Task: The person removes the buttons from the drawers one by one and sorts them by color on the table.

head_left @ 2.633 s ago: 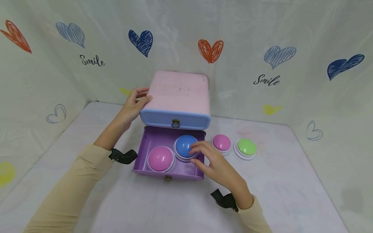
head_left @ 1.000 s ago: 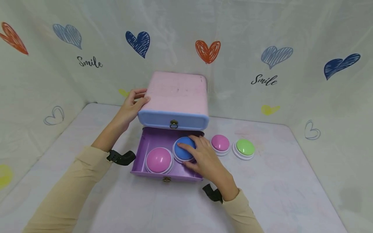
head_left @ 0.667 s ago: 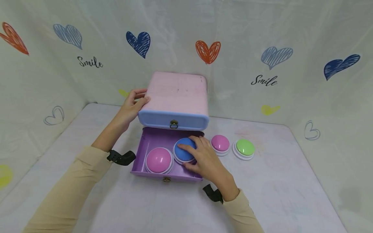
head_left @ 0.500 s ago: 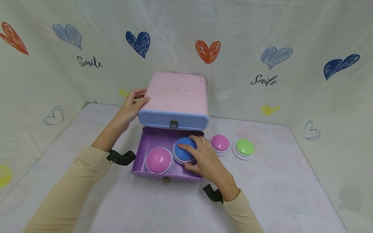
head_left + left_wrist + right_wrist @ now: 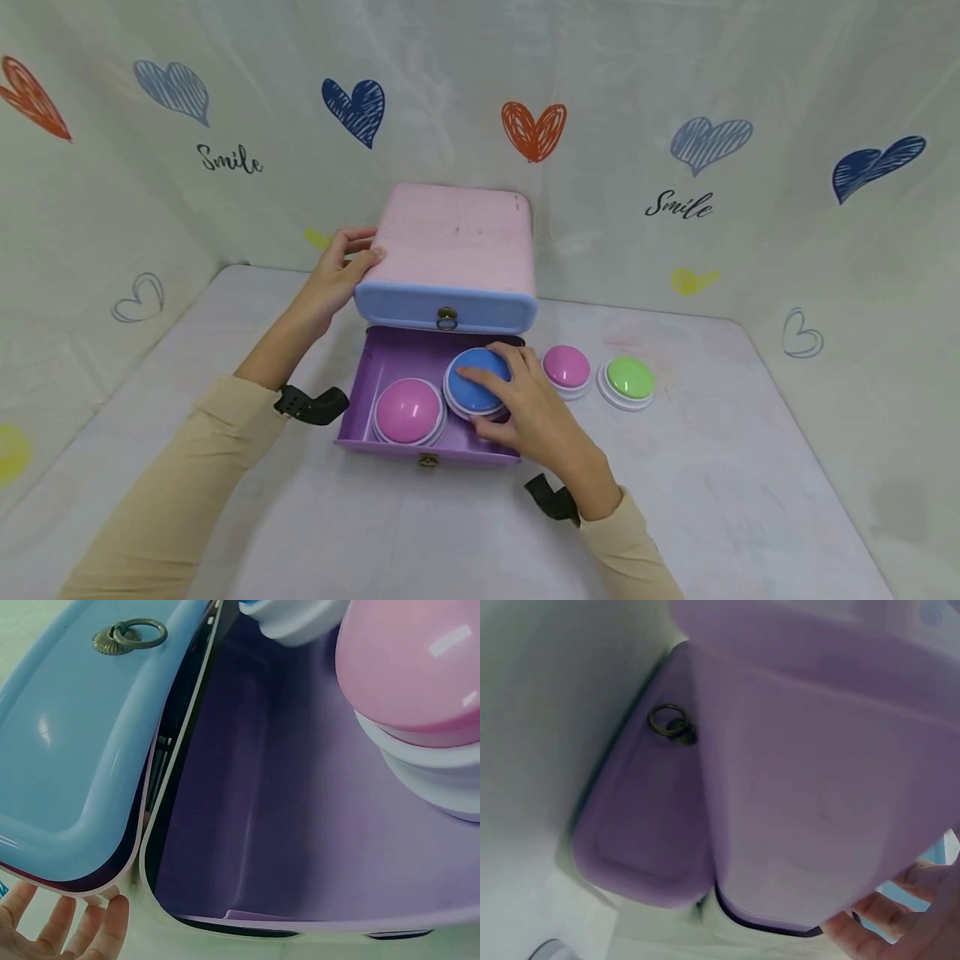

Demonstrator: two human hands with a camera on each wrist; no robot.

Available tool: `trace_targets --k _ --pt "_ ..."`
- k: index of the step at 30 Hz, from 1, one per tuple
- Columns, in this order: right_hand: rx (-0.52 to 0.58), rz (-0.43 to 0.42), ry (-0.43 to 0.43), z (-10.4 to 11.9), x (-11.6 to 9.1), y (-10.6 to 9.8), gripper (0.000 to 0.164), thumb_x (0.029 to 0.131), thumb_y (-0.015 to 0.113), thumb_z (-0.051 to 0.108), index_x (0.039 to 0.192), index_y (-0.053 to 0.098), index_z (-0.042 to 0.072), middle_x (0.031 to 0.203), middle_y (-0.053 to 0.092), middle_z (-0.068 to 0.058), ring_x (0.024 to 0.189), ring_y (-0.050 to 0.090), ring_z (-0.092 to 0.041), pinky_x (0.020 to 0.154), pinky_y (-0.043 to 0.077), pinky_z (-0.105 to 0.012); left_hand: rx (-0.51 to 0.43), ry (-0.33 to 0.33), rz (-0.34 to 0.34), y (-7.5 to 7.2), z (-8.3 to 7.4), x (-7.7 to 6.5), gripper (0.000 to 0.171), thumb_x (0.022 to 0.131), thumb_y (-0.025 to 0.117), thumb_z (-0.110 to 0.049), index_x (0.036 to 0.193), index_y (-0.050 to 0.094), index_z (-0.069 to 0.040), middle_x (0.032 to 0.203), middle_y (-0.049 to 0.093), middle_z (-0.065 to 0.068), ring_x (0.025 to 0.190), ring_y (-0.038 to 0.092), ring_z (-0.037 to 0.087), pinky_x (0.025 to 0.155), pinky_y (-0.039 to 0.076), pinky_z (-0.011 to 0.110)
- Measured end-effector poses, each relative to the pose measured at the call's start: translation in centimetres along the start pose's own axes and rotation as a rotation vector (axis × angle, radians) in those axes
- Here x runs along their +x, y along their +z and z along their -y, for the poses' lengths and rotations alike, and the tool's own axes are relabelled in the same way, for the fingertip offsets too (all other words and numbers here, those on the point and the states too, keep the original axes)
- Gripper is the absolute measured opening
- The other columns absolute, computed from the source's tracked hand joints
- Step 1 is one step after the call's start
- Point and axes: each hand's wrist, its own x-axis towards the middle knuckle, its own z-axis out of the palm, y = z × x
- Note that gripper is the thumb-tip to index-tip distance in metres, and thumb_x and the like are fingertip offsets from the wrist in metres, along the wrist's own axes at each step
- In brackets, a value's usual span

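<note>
Inside the purple drawer (image 5: 386, 358), pulled out at the bottom of the box, lie two large dome push buttons with white bases. My right hand (image 5: 536, 408) grips the blue push button (image 5: 467, 393) from the right, index finger across its dome and thumb at its near rim. To its left lies the large pink push button (image 5: 408, 411), which no hand touches. My left hand (image 5: 333, 275) rests against the left side of the pink-topped box (image 5: 457, 237); in the left wrist view its fingers (image 5: 109, 930) touch the box beside the light blue drawer front (image 5: 67, 750).
Right of the drawer, on the white table (image 5: 712, 467), stand a smaller pink push button (image 5: 567, 367) and a green push button (image 5: 630, 379). A ring pull (image 5: 447, 317) hangs on the blue drawer front. Behind the box hangs a white cloth (image 5: 450, 67) printed with hearts.
My right hand has moved left from the blue button's edge and taken hold of it. Most recently the button has shifted slightly upward in view. My left hand stays at the box.
</note>
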Motion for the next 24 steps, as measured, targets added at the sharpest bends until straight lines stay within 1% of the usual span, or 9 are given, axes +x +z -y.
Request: trace_targets --k 6,11,17,24 --pt "0.029 -0.01 0.034 0.4 0.0 -1.2 0.05 0.075 0.072 0.029 0.123 0.058 0.028 0.131 0.044 -0.013 0.115 0.041 -0.029 0.087 0.048 -0.041 0.0 0.005 0.0 0.0 0.0 0.0 0.056 0.096 0.044 -0.035 0.143 0.027 -0.011 0.144 0.029 0.018 0.124 0.039 0.035 0.097 0.034 0.044" --pt "0.043 -0.024 0.061 0.4 -0.2 -2.2 0.052 0.073 0.074 0.027 0.122 0.059 0.028 0.132 0.044 -0.013 0.117 0.04 -0.029 0.083 0.05 -0.04 0.002 0.004 0.0 -0.1 0.0 0.0 0.056 0.096 0.044 -0.036 0.143 0.027 -0.011 0.145 0.029 0.017 0.125 0.039 0.034 0.097 0.034 0.043" --pt "0.042 -0.048 0.089 -0.2 -0.8 -3.5 0.052 0.072 0.074 0.024 0.122 0.059 0.026 0.131 0.044 -0.015 0.116 0.04 -0.03 0.082 0.05 -0.041 0.004 0.008 -0.001 -0.1 0.1 0.1 0.056 0.095 0.044 -0.035 0.143 0.027 -0.011 0.145 0.029 0.017 0.125 0.039 0.034 0.096 0.035 0.042" --pt "0.055 -0.04 0.161 -0.9 -1.5 -5.0 0.051 0.072 0.074 0.024 0.121 0.059 0.027 0.13 0.043 -0.013 0.117 0.038 -0.03 0.084 0.05 -0.043 -0.002 0.012 -0.001 -0.1 0.1 0.0 0.057 0.095 0.045 -0.035 0.143 0.027 -0.011 0.145 0.029 0.017 0.125 0.039 0.034 0.098 0.034 0.045"
